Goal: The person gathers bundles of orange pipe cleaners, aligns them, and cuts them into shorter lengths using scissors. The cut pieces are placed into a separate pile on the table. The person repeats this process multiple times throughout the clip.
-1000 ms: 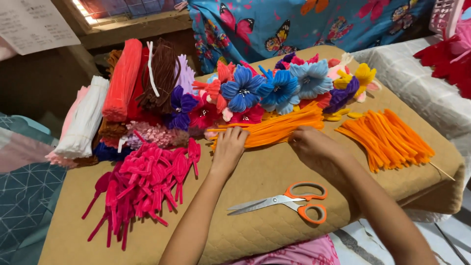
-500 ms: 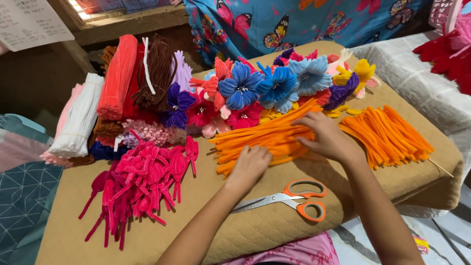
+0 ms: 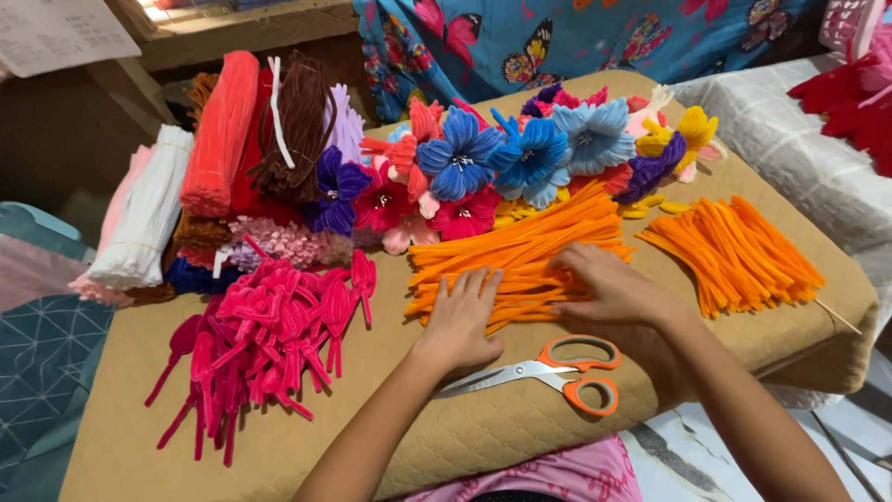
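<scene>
From here I cannot see the orange stems point(image 3: 520, 260) whole: my left grip point(image 3: 460, 321) and right grip point(image 3: 609, 290) lie flat over their near ends. The scissors point(image 3: 548, 372) lose their blade tips under my left wrist. The paper point(image 3: 60, 33) at top left is cut by the edge, its print too small to read. The red piece point(image 3: 850, 93) at right runs out of view.
</scene>
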